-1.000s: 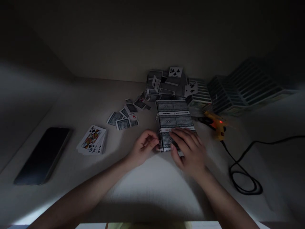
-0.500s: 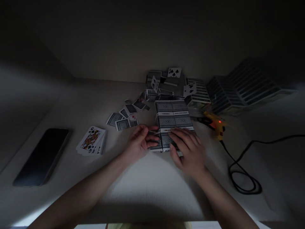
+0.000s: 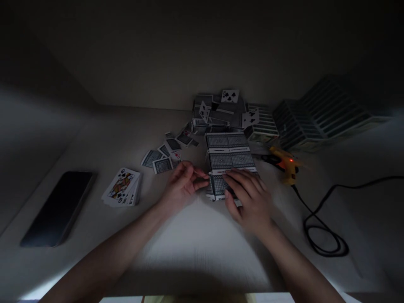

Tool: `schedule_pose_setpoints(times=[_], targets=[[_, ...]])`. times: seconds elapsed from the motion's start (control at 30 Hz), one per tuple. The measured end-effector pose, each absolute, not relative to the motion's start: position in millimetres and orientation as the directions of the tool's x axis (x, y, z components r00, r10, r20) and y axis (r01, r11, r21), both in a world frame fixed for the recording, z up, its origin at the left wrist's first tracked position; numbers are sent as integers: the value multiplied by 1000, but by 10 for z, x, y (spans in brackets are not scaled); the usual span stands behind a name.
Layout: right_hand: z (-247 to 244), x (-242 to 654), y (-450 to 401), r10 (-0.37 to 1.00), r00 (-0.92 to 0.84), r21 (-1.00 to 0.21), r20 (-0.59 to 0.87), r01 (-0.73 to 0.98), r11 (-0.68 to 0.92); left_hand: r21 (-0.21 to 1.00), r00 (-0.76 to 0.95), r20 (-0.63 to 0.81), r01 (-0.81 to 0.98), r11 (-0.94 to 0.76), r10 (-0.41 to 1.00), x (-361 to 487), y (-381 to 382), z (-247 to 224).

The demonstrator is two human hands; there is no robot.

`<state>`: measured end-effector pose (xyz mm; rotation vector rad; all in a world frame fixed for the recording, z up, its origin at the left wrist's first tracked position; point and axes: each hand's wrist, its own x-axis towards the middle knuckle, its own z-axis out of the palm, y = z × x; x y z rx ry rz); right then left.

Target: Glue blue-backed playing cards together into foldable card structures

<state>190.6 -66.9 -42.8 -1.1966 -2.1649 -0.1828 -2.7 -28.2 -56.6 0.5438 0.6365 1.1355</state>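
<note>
A block built from playing cards (image 3: 221,160), patterned backs facing up, stands in the middle of the table with white seams between its rows. My right hand (image 3: 249,200) lies over the block's near right part, fingers spread and the thumb by its front edge. At the block's near left side is my left hand (image 3: 186,183), palm turned inward and fingers partly bent. Its fingertips touch a card edge (image 3: 210,185) that stands against that side. No card shows between its thumb and forefinger. The dim light hides the block's right side.
Loose cards and cut pieces (image 3: 162,165) lie left of the block. A face-up card pile (image 3: 123,187) and a black phone (image 3: 58,208) are farther left. Behind stands a heap of card pieces (image 3: 221,111). Ribbed card structures (image 3: 328,111), a yellow glue gun (image 3: 285,166) and its cable (image 3: 325,227) are right.
The card piece at the block's near left lay tilted outward; now it stands closer against the side. My left fingers have shifted slightly up and left. The right hand stays put.
</note>
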Motion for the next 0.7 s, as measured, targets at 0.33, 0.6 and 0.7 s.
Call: schedule_pose_setpoints(times=[0.33,0.6,0.7], targets=[[-429,1907,-667,711,-372,-181,597,801,571,583,275,-260,-719,377,926,-94,-229,-665],[-277,1878,-697,757,-367,-258,541,784,565,726,227,-282,-585,362,932,-84,-238,-704],[-157,1853,-706,790,-394,-297,470,772,562,763,273,-265,-527,375,925,-79,-264,-680]])
